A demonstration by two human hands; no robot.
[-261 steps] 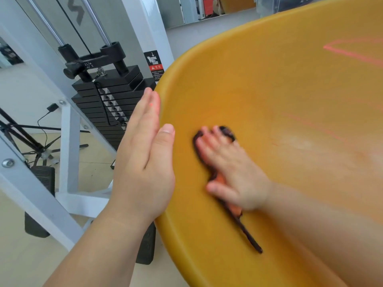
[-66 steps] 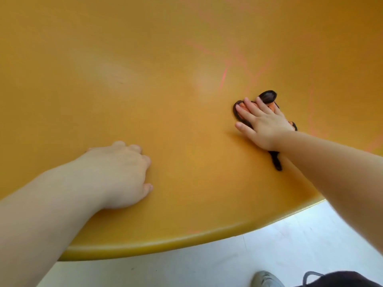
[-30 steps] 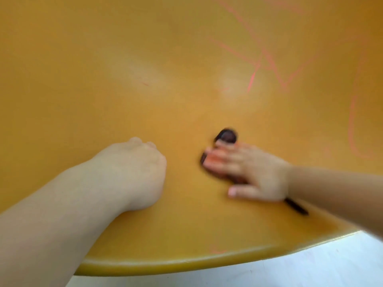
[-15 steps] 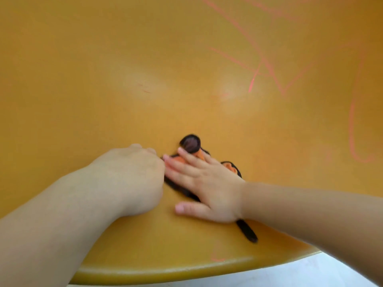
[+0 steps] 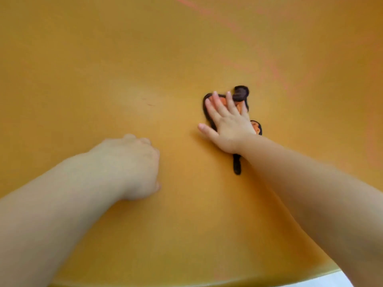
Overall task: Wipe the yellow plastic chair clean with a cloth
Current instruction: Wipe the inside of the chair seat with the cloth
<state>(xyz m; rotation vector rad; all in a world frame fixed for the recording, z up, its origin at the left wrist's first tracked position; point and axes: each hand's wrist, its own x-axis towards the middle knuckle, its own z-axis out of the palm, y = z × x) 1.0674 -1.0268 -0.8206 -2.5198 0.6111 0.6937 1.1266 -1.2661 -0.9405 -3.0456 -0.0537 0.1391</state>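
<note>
The yellow plastic chair (image 5: 103,59) fills nearly the whole head view; I look down onto its curved seat. My right hand (image 5: 227,123) lies flat on a small orange cloth with dark brown edging (image 5: 240,94), pressing it against the seat right of centre. A dark strip of the cloth (image 5: 236,165) trails out below my wrist. My left hand (image 5: 132,164) rests on the seat to the left as a loose fist with nothing in it, clearly apart from the cloth.
Faint pink scribble lines (image 5: 269,65) mark the chair surface at the upper right. The chair's front rim (image 5: 323,277) runs along the bottom, with a sliver of pale floor (image 5: 331,283) at the lower right.
My right hand has slid the cloth up and to the right, away from my left hand, which it was touching half a second ago. The left hand has stayed in place.
</note>
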